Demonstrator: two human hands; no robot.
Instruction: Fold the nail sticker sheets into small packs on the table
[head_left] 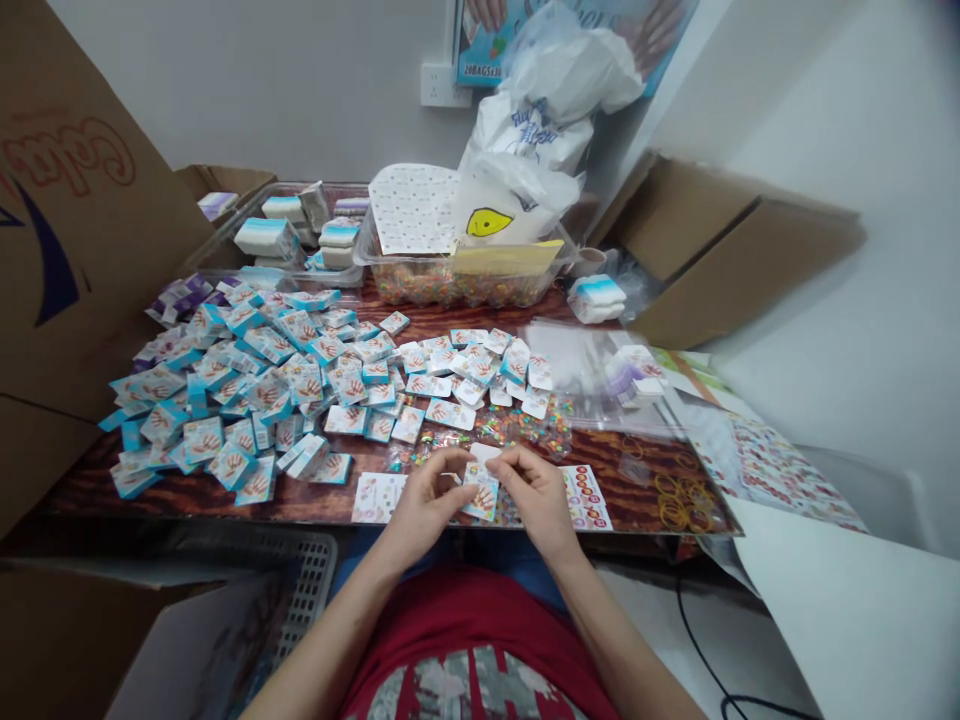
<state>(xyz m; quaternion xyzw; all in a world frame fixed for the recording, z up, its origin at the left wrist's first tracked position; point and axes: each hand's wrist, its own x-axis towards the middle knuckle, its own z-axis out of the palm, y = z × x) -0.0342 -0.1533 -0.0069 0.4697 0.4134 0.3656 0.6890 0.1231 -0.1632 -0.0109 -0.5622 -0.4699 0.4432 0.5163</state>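
Both my hands meet over the table's front edge around a small white and blue box (482,497) with a hand picture printed on it. My left hand (433,497) pinches its left side between thumb and fingers. At the box's pale upper end, my right hand (531,492) has thumb and forefinger closed on it. Sticker sheets (591,497) lie beneath and beside my hands. Just beyond are clear packets of colourful beads or candies (525,428) and flat, unfilled-looking printed boxes (450,413).
A big pile of similar boxes (247,370) covers the table's left. Behind stand a clear tub (465,285) and white plastic bags (525,150). Yellow rubber bands (684,502) lie at the right front corner. Cardboard boxes (75,200) flank the table, another carton (739,240) at right.
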